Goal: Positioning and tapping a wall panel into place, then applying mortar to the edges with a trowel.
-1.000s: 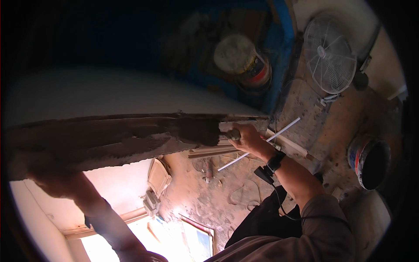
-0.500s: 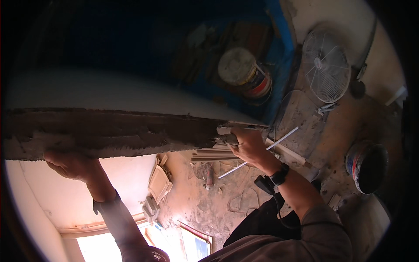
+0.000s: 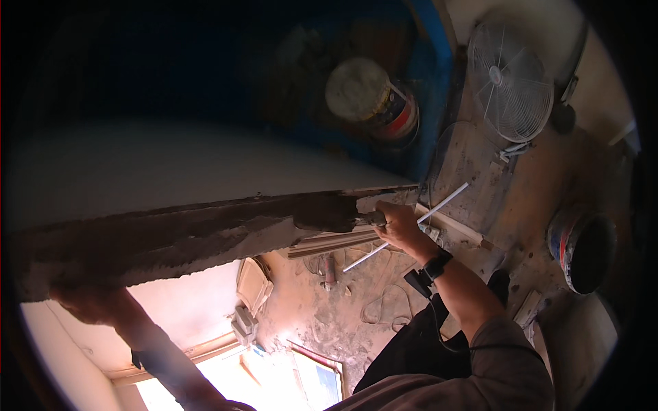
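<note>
A long edge (image 3: 171, 229) of a pale wall or panel crosses the left half, coated in grey-brown wet plaster with a ragged lower rim. At its right end, my right hand (image 3: 397, 225) is closed around the handle of a trowel (image 3: 371, 219). The blade is hard to make out against a darker patch of plaster. Far to the left, my left hand (image 3: 89, 305) is up against the lower rim of the coated edge. Shadow and blur hide its fingers, so whether it grips anything is unclear.
A lidded bucket (image 3: 363, 92) stands beyond the panel. At the right are a fan with a wire guard (image 3: 510, 82) and a dark-mouthed bucket (image 3: 593, 253). A white strip (image 3: 439, 205) slants behind my right hand. Several long boards (image 3: 329, 243) and a loose cable (image 3: 384, 305) lie below.
The coated edge now slopes down to the left in view, and my left hand appears lower and further left. My right hand keeps the trowel, slightly further right. Darker plaster shows beside it.
</note>
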A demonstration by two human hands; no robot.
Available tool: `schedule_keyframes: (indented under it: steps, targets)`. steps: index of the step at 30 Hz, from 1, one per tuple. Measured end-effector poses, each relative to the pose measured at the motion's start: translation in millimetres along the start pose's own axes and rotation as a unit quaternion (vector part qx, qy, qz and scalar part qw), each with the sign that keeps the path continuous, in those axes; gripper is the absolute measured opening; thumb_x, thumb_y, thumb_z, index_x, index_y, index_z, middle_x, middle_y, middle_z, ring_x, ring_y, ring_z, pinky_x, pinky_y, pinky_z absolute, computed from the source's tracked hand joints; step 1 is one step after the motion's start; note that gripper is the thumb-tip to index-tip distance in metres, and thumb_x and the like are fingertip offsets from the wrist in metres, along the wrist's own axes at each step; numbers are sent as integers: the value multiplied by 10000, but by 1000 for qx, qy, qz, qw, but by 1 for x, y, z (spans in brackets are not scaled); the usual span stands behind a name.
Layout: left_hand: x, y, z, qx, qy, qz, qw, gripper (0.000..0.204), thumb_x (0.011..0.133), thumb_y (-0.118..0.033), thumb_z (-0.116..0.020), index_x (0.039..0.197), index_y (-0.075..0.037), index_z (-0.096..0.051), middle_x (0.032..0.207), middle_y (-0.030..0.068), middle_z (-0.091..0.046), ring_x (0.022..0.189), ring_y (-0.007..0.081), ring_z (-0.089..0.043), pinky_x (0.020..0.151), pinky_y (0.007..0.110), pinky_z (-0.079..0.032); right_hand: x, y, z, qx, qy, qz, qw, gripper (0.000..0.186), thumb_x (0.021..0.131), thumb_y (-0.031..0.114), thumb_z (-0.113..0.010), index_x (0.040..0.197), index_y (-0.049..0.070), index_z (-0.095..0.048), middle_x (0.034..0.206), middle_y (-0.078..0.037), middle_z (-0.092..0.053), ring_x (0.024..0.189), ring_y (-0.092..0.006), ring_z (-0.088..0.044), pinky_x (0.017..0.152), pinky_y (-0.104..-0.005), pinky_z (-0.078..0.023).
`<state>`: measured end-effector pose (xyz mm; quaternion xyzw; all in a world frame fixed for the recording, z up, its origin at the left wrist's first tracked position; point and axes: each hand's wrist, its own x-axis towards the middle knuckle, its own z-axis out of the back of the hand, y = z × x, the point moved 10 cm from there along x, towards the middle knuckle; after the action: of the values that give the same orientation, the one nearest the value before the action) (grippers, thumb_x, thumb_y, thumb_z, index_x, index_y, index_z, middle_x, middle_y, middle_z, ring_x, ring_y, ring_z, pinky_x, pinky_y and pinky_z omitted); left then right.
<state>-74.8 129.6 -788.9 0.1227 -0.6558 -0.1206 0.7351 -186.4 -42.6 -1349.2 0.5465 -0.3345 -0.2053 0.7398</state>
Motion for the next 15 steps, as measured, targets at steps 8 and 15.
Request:
schedule_keyframes:
  steps: [8,15]
  targets:
    - [12,13,1,105,-83,-137,982,595,779,-378,-764,1222,-57,-531,1107,92,-680,915,247,-704,738,344,-604,-15,-70,-23,30,21,-46,998,109,785,88,-672,815,64,-569,745,-157,-619,727,-377,-635,608,-419,-496]
    - [35,63,-4,35,-134,-285,948,544,820,-487,-707,1191,-99,-621,1040,38,-704,784,202,-724,588,330,-600,-31,-125,-44,37,42,-73,996,116,778,76,-681,845,67,-587,807,-164,-625,787,-383,-631,663,-439,-501]
